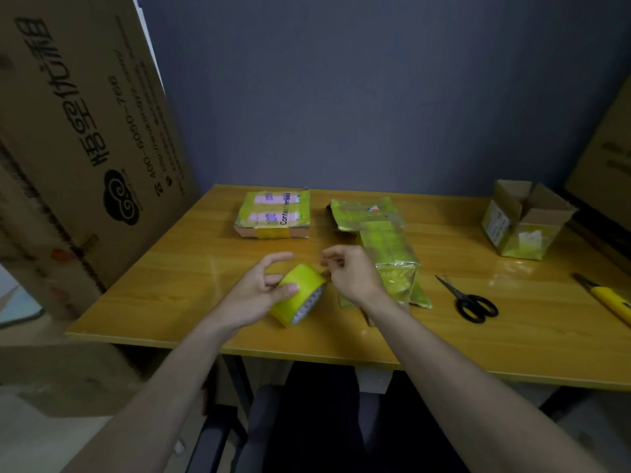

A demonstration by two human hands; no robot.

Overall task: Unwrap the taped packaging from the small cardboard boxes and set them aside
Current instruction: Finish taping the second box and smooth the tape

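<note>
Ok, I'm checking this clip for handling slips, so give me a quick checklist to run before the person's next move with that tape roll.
1. Tape roll held firmly: ok, left hand grips it, thumb across its face.
2. Right hand has the tape's loose end: cannot tell, its fingertips pinch at the roll's upper edge.
3. Scissors within reach: ok, lying on the table to the right.
4. Yellow utility knife blade retracted: cannot tell.
5. Taped boxes apart from the hands: ok, at the back.

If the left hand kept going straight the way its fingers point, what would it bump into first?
Probably the right hand. The left hand grips the tape roll, its fingers pointing up and right toward it. Depth is hard to judge.
</note>
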